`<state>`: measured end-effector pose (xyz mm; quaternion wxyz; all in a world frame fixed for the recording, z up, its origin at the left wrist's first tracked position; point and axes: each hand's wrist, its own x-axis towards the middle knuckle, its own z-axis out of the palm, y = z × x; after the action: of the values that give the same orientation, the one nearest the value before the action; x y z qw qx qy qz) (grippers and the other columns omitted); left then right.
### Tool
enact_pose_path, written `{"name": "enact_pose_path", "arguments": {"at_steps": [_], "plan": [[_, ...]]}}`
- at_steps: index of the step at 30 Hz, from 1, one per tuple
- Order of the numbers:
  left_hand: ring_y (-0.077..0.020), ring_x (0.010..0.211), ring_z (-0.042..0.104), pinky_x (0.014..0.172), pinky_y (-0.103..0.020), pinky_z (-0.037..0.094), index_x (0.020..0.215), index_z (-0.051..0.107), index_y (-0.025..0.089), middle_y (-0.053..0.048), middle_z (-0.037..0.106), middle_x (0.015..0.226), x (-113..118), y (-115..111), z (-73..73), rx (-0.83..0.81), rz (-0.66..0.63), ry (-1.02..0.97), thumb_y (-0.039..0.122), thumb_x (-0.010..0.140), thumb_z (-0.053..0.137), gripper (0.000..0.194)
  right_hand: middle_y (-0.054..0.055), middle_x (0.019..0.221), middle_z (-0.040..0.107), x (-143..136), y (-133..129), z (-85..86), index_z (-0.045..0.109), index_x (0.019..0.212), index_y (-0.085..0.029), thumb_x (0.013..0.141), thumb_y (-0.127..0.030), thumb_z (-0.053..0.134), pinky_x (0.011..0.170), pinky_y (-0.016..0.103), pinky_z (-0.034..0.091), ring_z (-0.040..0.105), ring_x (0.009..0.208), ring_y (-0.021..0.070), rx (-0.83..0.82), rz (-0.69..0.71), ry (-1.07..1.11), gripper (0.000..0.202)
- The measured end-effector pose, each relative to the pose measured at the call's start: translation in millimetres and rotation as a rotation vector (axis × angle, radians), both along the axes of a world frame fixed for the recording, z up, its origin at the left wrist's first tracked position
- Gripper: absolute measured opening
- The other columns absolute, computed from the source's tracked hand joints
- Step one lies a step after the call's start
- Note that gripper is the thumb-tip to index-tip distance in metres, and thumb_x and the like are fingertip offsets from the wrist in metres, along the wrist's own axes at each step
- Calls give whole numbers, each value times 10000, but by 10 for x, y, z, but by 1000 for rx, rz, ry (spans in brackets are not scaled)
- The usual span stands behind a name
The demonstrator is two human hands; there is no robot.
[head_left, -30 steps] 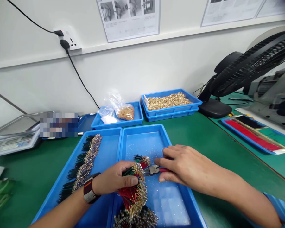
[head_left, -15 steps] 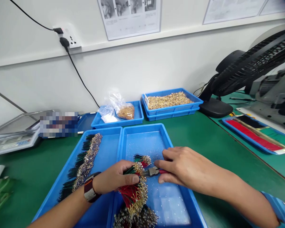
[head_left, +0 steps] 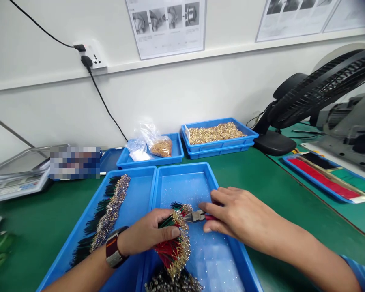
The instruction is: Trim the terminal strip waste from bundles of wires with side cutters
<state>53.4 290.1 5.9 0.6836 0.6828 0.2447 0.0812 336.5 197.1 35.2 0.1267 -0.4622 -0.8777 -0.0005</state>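
My left hand (head_left: 158, 231) is closed around a thick bundle of red and green wires (head_left: 170, 247) with gold metal tips. Red-handled pliers (head_left: 196, 216) are gripped in my right hand (head_left: 231, 213), and their jaws reach the tips at the bundle's right side. Whether the jaws touch a tip I cannot tell. Both hands are over the right blue tray (head_left: 197, 172), which is strewn with tiny light bits. A smaller wire bunch (head_left: 182, 208) lies behind the held bundle, and a dark bunch with silvery ends (head_left: 173, 282) lies below it.
The left blue tray (head_left: 142, 174) holds a long row of dark wires with metal ends (head_left: 109, 211). Behind stand stacked trays of gold pins (head_left: 215, 134) and a tray with plastic bags (head_left: 161, 146). A black fan (head_left: 322, 89) is at right, a scale (head_left: 18, 182) at left.
The view has tilted slightly, so the scene sits a little lower. My hands keep their hold on the bundle and the pliers, with only a slight shift.
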Motion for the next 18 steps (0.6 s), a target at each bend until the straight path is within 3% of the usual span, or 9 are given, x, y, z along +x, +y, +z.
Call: {"name": "enact_pose_path", "arguments": {"at_steps": [10,15,18], "plan": [[-208,878,639,809,-304,514,1065,781,120,-89,735,989,-18,-70,-63,-259,81,-27,650,829,843,583,43,886,600,-22,27,-13,713,1104,-208,1087,-578,524,675,364,350,565,749,227,-62,14,16,415],[-128,664,518,630,-238,417,1035,747,118,-25,660,818,9,-80,-96,-188,155,32,696,891,754,596,25,836,586,-28,2,-27,677,978,-213,1094,-559,531,622,356,293,546,695,204,-52,23,-7,394],[-162,756,564,733,-269,467,1049,746,137,-26,685,865,19,-59,-82,-59,152,32,653,963,691,526,22,819,595,-35,-22,-10,669,949,-210,1106,-559,511,595,351,268,537,664,187,-76,31,4,413]]}}
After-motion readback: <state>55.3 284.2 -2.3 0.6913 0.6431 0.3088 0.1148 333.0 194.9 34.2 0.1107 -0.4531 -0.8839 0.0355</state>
